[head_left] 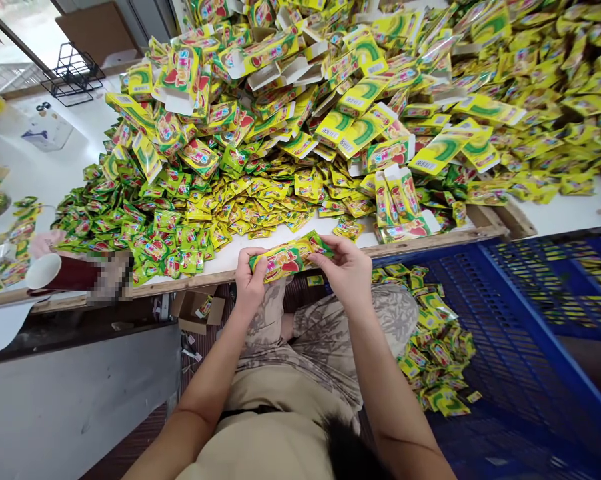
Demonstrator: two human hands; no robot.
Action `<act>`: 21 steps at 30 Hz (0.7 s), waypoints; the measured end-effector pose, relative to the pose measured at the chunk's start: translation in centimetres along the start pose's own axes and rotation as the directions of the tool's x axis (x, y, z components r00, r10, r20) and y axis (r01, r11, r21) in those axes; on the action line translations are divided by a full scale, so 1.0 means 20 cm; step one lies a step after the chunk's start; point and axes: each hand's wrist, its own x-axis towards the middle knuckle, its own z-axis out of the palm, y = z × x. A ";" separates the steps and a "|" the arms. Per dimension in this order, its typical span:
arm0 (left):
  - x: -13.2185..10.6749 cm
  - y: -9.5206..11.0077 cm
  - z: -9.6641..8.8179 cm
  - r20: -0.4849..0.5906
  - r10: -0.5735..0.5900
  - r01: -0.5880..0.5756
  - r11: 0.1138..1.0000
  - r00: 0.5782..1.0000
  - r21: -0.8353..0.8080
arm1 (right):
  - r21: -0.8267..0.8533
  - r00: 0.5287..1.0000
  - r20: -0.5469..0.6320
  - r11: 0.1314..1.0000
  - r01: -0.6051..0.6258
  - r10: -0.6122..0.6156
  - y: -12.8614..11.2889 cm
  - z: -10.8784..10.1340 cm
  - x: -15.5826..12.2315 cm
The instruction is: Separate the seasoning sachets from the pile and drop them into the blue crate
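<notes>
Both my hands hold one long yellow-green carton (287,257) just in front of the table's near edge. My left hand (250,277) is closed around its left end. At the carton's right end, my right hand (347,267) pinches it with the fingers. Behind it on the white table (260,247) lies a heap of small yellow and green sachets (205,213). Farther back is a large pile of the same cartons (330,100), several with open flaps.
A blue plastic crate (530,347) stands at my right, with filled packets (430,347) in its near corner. A paper cup (45,272) lies at the left table edge. Farther left are a black wire rack (73,72) and a small cardboard box (200,310) under the table.
</notes>
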 end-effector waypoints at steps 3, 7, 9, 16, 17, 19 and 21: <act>0.00 -0.01 0.00 0.015 -0.015 0.015 1.000 1.000 -0.009 | 0.111 0.994 0.016 0.988 -0.108 0.107 0.01 0.00 0.01; 0.00 -0.02 -0.01 -0.017 0.005 -0.005 0.999 1.000 0.035 | 0.157 0.968 0.107 0.957 -0.243 0.228 0.02 0.01 0.01; 0.01 -0.03 -0.01 -0.054 0.063 -0.057 0.994 0.997 0.091 | 0.128 0.960 0.151 0.958 -0.256 0.236 0.01 0.01 0.00; 0.02 -0.04 -0.02 -0.063 0.124 -0.115 0.984 0.990 0.136 | 0.098 0.915 0.312 0.950 -0.298 0.255 0.01 0.01 -0.01; 0.02 -0.05 -0.01 -0.072 0.112 -0.103 0.988 0.991 0.117 | 0.098 0.909 0.335 0.951 -0.294 0.246 0.01 0.01 -0.01; 0.03 -0.06 -0.01 -0.085 0.077 -0.071 0.995 0.993 0.066 | 0.080 0.919 0.341 0.968 -0.238 0.198 0.02 0.00 -0.02; 0.03 -0.07 0.00 -0.082 0.037 -0.036 0.999 0.996 0.012 | 0.023 0.941 0.312 0.989 -0.146 0.132 0.04 -0.01 -0.02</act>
